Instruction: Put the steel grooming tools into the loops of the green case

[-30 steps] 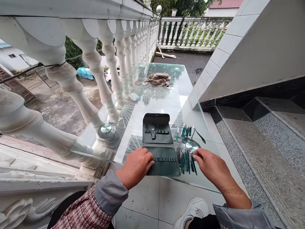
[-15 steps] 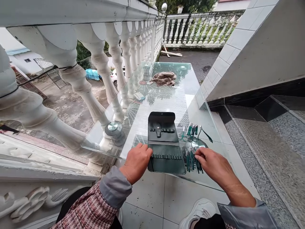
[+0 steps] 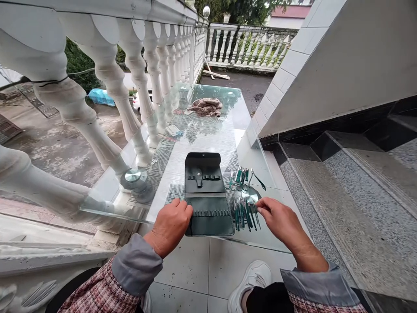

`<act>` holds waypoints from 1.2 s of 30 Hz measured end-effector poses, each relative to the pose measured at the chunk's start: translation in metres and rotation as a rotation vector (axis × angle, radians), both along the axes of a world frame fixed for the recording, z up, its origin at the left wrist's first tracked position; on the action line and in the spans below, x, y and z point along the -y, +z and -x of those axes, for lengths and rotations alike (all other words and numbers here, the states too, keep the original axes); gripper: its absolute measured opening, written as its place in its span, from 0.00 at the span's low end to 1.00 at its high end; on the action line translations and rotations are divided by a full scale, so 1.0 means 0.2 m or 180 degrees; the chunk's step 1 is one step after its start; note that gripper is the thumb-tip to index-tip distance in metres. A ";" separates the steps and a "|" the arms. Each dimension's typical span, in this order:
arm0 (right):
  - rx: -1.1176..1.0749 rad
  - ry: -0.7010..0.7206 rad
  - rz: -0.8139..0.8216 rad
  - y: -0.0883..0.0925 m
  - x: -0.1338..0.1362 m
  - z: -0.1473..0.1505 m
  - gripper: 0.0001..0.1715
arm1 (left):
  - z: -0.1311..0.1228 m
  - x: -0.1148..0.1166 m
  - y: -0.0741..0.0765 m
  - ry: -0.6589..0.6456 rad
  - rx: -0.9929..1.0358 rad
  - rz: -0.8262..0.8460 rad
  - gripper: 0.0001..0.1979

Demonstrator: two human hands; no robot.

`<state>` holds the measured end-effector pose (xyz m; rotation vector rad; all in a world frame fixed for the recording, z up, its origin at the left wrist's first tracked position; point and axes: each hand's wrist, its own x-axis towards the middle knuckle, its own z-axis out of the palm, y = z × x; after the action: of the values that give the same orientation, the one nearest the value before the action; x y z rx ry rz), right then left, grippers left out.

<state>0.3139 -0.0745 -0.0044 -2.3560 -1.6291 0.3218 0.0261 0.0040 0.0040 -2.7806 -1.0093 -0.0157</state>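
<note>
On the near end of the glass tabletop (image 3: 216, 143), pinches the left edge of a dark green case (image 3: 208, 203) with curled fingers of the left hand (image 3: 172, 224); holds the right hand (image 3: 282, 220) at the right side of slim tools (image 3: 249, 216), thumb and forefinger close together. Cannot tell from this view about any tool between them. Just left of the tools, lies open with loops across the near panel and a strap (image 3: 199, 179) on the far one. Probably light and pliable, best steadied by a stitched edge. Tools likely light, stiff and slippery, best taken singly by their green handles. Just beyond, scissors (image 3: 231, 180), nail clippers (image 3: 241, 174) and nippers (image 3: 258, 180); at the far end, a crumpled brown cloth (image 3: 206, 107).
</note>
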 end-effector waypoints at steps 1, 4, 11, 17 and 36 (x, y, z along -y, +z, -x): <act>-0.0002 -0.0015 0.0001 0.00 0.00 0.00 0.08 | -0.01 0.00 0.00 -0.0016 0.0007 -0.0006 0.15; -0.0021 0.0002 -0.0019 0.01 0.00 0.02 0.07 | -0.03 -0.02 0.00 -0.0042 0.0034 -0.0021 0.14; 0.0157 -0.0032 0.0076 0.01 -0.03 0.08 0.12 | -0.04 -0.02 -0.02 -0.0050 0.0128 0.0048 0.14; 0.0282 -0.0073 0.0020 0.00 -0.01 0.05 0.08 | -0.04 -0.02 -0.02 -0.0038 0.0202 0.0051 0.13; 0.0562 0.0226 0.0322 -0.01 0.02 0.10 0.13 | -0.05 -0.02 0.00 0.0294 0.0230 0.0262 0.09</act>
<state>0.2941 -0.0777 -0.0060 -2.4668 -1.8192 0.2200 0.0364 0.0076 0.0032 -2.8222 -1.1808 -0.0641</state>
